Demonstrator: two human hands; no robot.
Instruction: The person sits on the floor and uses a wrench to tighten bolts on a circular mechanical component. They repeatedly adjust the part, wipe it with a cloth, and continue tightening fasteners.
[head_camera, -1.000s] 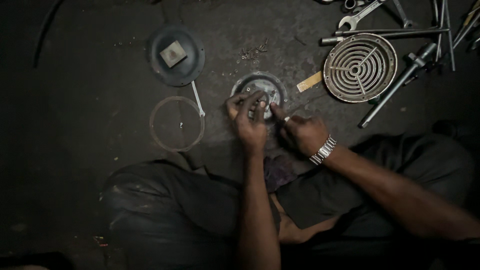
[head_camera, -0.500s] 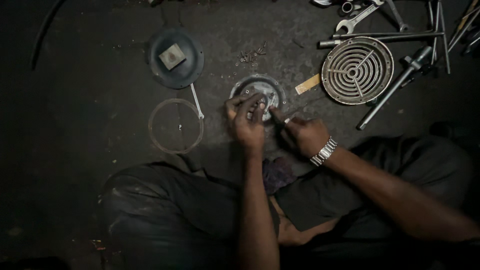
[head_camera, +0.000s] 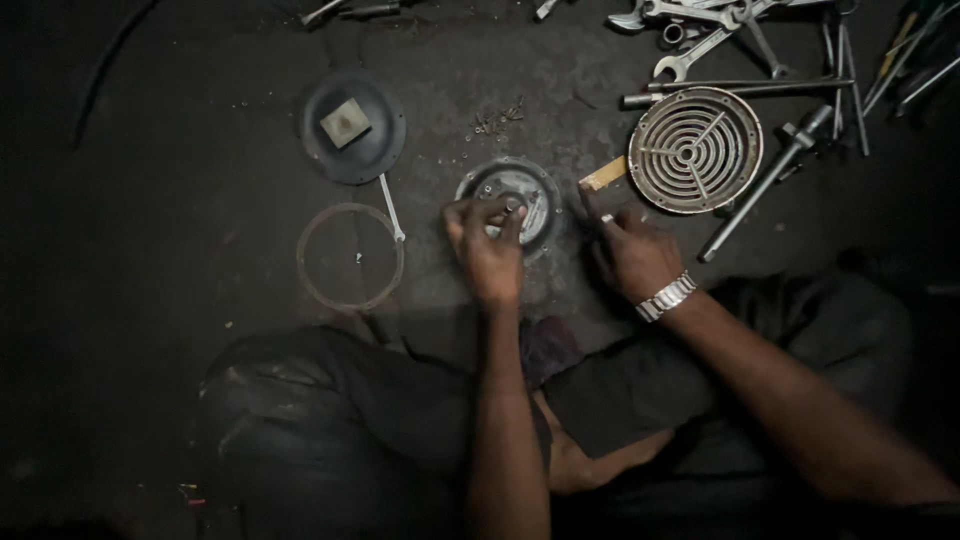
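Observation:
A round grey metal housing (head_camera: 530, 188) with bolt holes round its rim lies on the dark floor in front of my crossed legs. My left hand (head_camera: 487, 248) is over its near side, with the fingertips pinched on a small part at its middle. My right hand (head_camera: 632, 252), with a metal watch (head_camera: 666, 297) on the wrist, is just right of the housing and apart from it. Its fingers are curled around a small pale tool tip. A short wooden piece (head_camera: 603, 174) lies just beyond its fingertips.
A black rubber disc with a square metal plate (head_camera: 352, 126) and a thin ring gasket (head_camera: 350, 257) lie at left, a thin white stick (head_camera: 392, 208) between them. A round metal grille (head_camera: 695, 150), a long rod (head_camera: 740, 87), spanners (head_camera: 700, 40) and loose screws (head_camera: 497, 120) lie beyond.
My right hand has drawn back to the right, off the housing. My left hand stays on the housing with its fingers shifted slightly.

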